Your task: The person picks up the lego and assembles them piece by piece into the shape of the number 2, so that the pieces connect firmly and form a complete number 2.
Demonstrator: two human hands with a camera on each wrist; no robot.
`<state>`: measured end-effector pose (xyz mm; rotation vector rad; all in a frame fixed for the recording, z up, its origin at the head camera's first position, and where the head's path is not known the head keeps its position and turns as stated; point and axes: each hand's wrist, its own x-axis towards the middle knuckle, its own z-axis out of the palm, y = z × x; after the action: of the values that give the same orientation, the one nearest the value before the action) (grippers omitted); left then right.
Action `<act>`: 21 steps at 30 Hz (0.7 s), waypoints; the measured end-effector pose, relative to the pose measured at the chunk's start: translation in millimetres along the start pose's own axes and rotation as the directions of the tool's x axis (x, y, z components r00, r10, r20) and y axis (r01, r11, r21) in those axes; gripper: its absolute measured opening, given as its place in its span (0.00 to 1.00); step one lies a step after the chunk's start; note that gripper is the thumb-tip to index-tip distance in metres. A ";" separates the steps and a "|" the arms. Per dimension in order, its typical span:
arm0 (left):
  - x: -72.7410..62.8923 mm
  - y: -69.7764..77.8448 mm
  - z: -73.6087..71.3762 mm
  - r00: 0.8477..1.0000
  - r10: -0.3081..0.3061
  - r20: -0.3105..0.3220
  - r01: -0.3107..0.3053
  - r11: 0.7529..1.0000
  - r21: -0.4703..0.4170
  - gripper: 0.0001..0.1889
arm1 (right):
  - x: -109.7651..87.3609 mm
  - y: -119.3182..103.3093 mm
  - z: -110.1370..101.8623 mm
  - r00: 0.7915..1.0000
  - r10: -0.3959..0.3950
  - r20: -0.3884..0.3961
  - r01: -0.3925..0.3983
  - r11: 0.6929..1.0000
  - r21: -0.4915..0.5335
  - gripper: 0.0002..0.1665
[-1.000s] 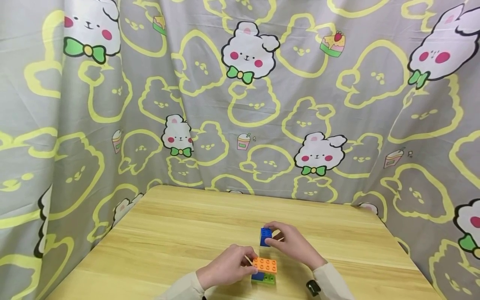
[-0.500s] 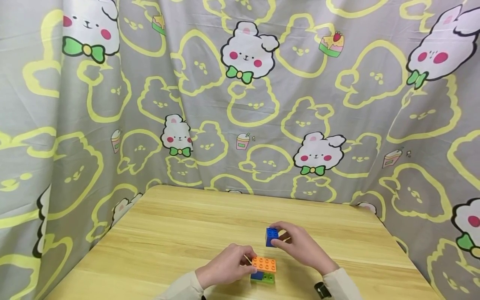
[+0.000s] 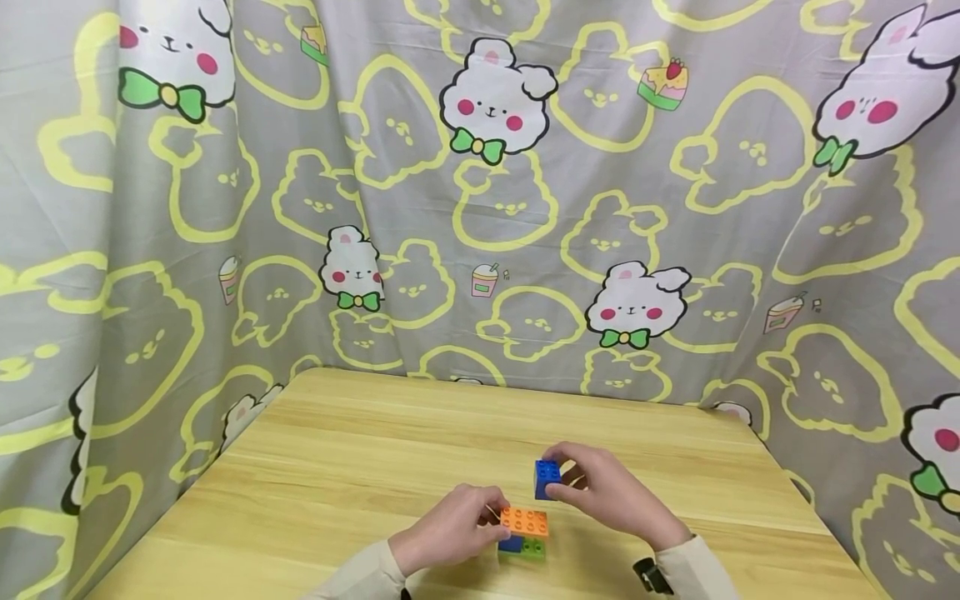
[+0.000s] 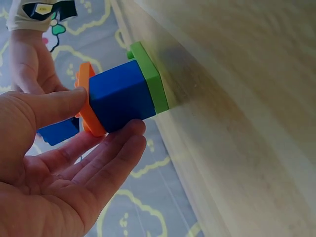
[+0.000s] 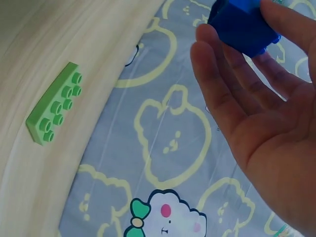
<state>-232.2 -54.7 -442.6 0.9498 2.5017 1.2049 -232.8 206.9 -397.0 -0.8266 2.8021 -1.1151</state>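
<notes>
My left hand (image 3: 480,527) steadies a small stack on the wooden table (image 3: 360,467): an orange plate (image 3: 525,521) on top, a blue brick (image 3: 512,544) and a green plate (image 3: 536,548) beneath. In the left wrist view the thumb (image 4: 54,106) presses the orange plate (image 4: 88,106) and blue brick (image 4: 121,96), with fingers on the other side; the green plate (image 4: 150,79) lies against the table. My right hand (image 3: 592,493) pinches a second blue brick (image 3: 547,479) just above and behind the stack. The right wrist view shows that brick (image 5: 244,24) at the fingertips.
A loose light-green studded plate (image 5: 53,104) lies on the table in the right wrist view; I cannot find it in the head view. A grey cartoon-print curtain (image 3: 480,208) surrounds the table on three sides. A dark band sits on the right wrist (image 3: 647,575).
My right hand has carried the blue brick slightly right and down, closer to the stack. The left hand and the stack have barely shifted.
</notes>
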 end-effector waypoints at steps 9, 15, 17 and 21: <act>0.6 -2.7 -1.0 1.000 0.002 -0.021 -0.002 1.000 -0.007 0.07 | 0.0 -4.7 3.4 0.996 -0.025 0.084 0.022 0.999 0.028 0.17; 0.6 -3.5 -1.1 1.000 0.008 -0.023 -0.008 1.000 0.003 0.07 | 0.9 -5.6 7.0 0.992 -0.034 0.119 0.029 0.999 0.042 0.16; 0.7 -4.0 -0.9 1.000 0.010 -0.021 -0.010 1.000 0.007 0.07 | 1.4 -5.3 8.9 0.992 -0.036 0.125 0.031 0.999 0.040 0.16; 0.3 -4.2 -0.4 1.000 0.014 -0.020 -0.014 1.000 0.010 0.07 | 1.5 -5.5 12.6 0.990 -0.030 0.136 0.026 0.999 0.028 0.15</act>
<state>-234.5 -56.7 -445.5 0.9642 2.5233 1.2130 -228.9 194.8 -402.5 -0.9061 2.6678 -1.0534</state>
